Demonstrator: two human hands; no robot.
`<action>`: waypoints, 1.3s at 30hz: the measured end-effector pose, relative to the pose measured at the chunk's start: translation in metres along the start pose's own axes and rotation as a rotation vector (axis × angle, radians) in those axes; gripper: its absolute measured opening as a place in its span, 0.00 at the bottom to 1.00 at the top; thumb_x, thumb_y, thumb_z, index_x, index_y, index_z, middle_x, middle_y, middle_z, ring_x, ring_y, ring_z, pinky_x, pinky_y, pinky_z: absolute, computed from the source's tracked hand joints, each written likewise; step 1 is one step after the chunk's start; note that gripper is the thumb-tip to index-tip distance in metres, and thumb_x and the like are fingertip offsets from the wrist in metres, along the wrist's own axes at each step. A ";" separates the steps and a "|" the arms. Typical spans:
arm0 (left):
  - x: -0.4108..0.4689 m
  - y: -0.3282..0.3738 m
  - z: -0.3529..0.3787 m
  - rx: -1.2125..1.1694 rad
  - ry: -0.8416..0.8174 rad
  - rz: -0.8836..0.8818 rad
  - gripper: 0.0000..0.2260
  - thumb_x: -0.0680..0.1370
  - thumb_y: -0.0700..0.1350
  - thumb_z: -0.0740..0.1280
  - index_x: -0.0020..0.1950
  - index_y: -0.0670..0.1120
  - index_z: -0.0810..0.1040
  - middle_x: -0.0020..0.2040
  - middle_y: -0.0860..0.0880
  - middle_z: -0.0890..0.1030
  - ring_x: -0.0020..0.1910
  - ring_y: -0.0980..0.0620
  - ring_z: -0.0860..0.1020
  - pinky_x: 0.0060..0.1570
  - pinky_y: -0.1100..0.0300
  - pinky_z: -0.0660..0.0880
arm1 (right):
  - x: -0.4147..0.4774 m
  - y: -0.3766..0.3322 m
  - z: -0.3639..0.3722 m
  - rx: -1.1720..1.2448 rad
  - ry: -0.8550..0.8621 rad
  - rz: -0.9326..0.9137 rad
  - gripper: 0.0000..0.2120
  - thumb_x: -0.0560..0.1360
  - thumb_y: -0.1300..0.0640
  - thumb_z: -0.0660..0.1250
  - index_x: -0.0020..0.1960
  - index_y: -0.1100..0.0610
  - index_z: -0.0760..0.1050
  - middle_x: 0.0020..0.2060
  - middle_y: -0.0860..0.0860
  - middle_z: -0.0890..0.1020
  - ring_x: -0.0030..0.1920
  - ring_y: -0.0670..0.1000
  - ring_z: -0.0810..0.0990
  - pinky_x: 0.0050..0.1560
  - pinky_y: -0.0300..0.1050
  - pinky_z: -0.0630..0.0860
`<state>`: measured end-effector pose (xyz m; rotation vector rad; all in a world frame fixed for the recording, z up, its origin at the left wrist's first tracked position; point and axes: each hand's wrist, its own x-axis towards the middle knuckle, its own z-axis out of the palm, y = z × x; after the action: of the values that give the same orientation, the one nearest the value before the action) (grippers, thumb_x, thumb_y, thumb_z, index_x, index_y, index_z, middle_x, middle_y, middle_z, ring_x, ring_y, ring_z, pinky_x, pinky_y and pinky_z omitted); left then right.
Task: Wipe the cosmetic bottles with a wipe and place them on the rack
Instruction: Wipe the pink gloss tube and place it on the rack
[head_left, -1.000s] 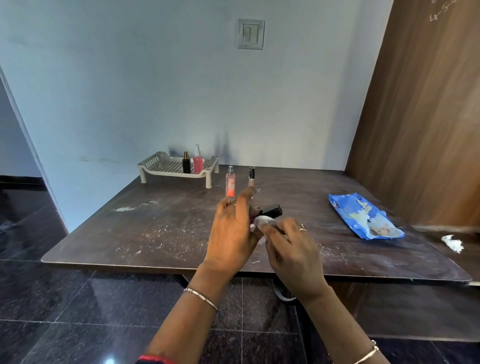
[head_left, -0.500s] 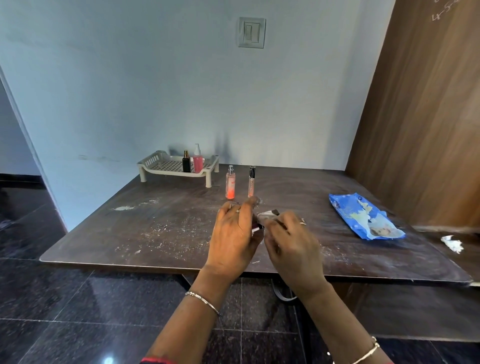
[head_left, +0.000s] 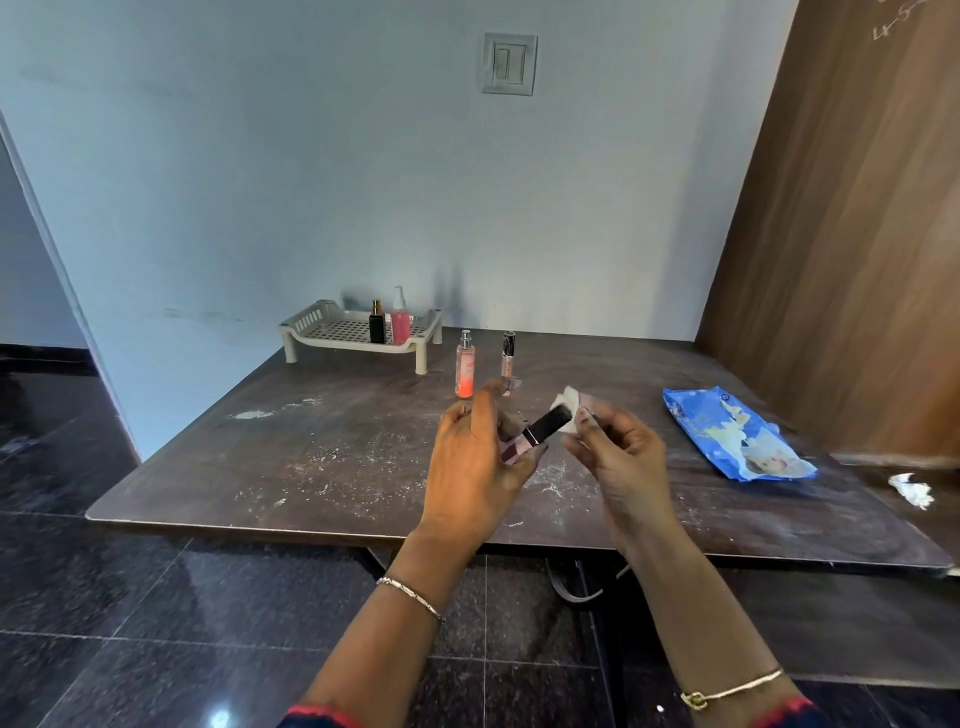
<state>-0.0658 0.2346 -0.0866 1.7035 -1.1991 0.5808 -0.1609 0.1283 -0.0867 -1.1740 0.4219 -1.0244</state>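
The left hand (head_left: 475, 462), fingers curled round its lower end, holds the dark tube (head_left: 543, 430) tilted above the surface (head_left: 291, 467), exposing its upper end to the wipe (head_left: 568, 401) pinched by the right hand (head_left: 621, 457), well apart from the rack (head_left: 332, 332).

Lower end of dark tube (head_left: 540, 428) buried in left grip (head_left: 478, 467); I can't see it. Wipe (head_left: 567, 401) partly covered by right grip (head_left: 618, 457). Foot of slim tube (head_left: 507, 356) behind a left fingertip. Labels too small to read. Near-right corner of worktop (head_left: 311, 467) cut off.
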 end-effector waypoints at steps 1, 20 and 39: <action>-0.001 0.002 0.001 -0.027 -0.001 -0.037 0.30 0.67 0.48 0.77 0.62 0.49 0.62 0.35 0.58 0.77 0.42 0.69 0.68 0.54 0.66 0.62 | 0.000 -0.001 0.003 0.014 -0.023 -0.026 0.06 0.74 0.66 0.68 0.45 0.57 0.81 0.40 0.50 0.84 0.42 0.44 0.81 0.42 0.34 0.79; 0.047 -0.064 -0.021 -0.780 -0.006 -0.685 0.07 0.73 0.39 0.71 0.50 0.43 0.81 0.40 0.50 0.83 0.41 0.57 0.80 0.46 0.70 0.75 | 0.013 0.051 0.046 -0.618 -0.219 0.080 0.06 0.74 0.63 0.70 0.45 0.53 0.81 0.38 0.49 0.82 0.38 0.47 0.79 0.39 0.39 0.75; 0.200 -0.280 -0.016 0.028 0.136 -0.748 0.13 0.74 0.45 0.70 0.54 0.41 0.73 0.52 0.43 0.79 0.51 0.45 0.77 0.44 0.59 0.69 | 0.145 0.120 0.161 -0.754 -0.372 -0.275 0.06 0.75 0.58 0.70 0.46 0.47 0.79 0.40 0.42 0.82 0.40 0.39 0.80 0.41 0.30 0.76</action>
<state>0.2707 0.1794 -0.0401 1.9326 -0.3939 0.2399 0.0843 0.1001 -0.1022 -2.1052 0.3618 -0.8644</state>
